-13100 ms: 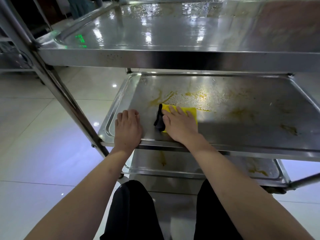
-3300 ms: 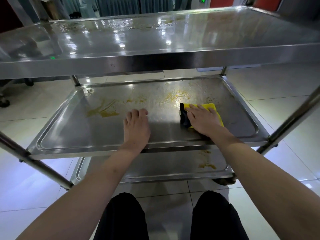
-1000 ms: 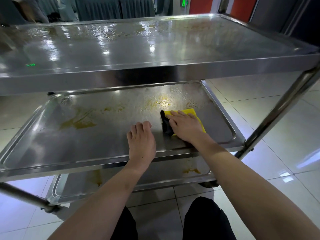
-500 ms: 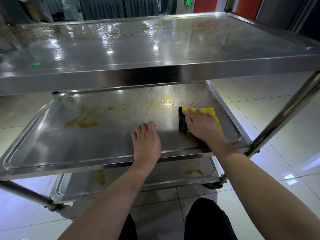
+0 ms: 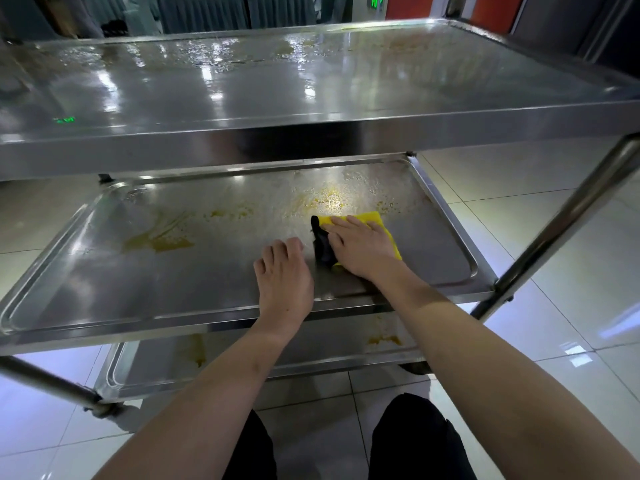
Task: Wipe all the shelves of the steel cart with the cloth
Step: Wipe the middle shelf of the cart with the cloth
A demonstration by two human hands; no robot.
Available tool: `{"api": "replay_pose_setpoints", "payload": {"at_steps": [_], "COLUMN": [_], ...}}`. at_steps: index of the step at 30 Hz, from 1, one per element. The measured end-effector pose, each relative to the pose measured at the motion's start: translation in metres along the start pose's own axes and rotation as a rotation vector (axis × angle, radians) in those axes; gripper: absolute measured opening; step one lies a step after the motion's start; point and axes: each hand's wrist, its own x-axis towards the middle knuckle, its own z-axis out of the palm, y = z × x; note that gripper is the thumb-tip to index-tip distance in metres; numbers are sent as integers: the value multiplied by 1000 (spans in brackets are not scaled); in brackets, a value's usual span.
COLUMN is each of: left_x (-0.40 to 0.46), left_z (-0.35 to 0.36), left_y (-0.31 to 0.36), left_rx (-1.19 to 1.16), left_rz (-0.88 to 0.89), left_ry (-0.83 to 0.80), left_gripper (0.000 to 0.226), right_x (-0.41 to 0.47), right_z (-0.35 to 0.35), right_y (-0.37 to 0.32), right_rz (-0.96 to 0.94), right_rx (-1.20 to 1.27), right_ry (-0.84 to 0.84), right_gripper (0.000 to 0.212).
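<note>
A three-shelf steel cart fills the view. Its top shelf [image 5: 311, 88] is wet and shiny. The middle shelf [image 5: 145, 282] carries yellow-brown smears at its left centre and along the back. My right hand [image 5: 360, 247] presses flat on a yellow cloth [image 5: 375, 220] with a dark edge, right of the shelf's centre. My left hand [image 5: 284, 278] rests flat on the shelf near its front rim, just left of the cloth. The bottom shelf [image 5: 156, 368] shows below with yellow stains.
A slanted steel post [image 5: 561, 220] rises at the right and another bar [image 5: 45, 379] crosses low at the left. Glossy white floor tiles [image 5: 554, 306] surround the cart. My knees in dark trousers [image 5: 415, 441] are at the bottom.
Over the last second my right hand slid the cloth right and farther back, then a little left again. My left hand stayed near the front rim.
</note>
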Motion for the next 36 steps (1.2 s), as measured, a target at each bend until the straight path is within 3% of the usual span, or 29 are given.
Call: {"api": "replay_pose_setpoints", "payload": {"at_steps": [12,27,36], "left_x": [0,-2,0], "left_z": [0,-1,2], "left_y": [1,1,1], "left_rx": [-6,-9,8], "left_rz": [2,35,55], "left_ry": [-28,-14,-15], "left_gripper": [33,34,36], "right_x": [-17,-65,-47], "right_z": [-23,-7,-21], "right_y": [120,126,122], "right_rz": [190,210,175], "right_rx": [23,22,0], "right_ry": [72,113,119], "right_gripper": [52,51,49]}}
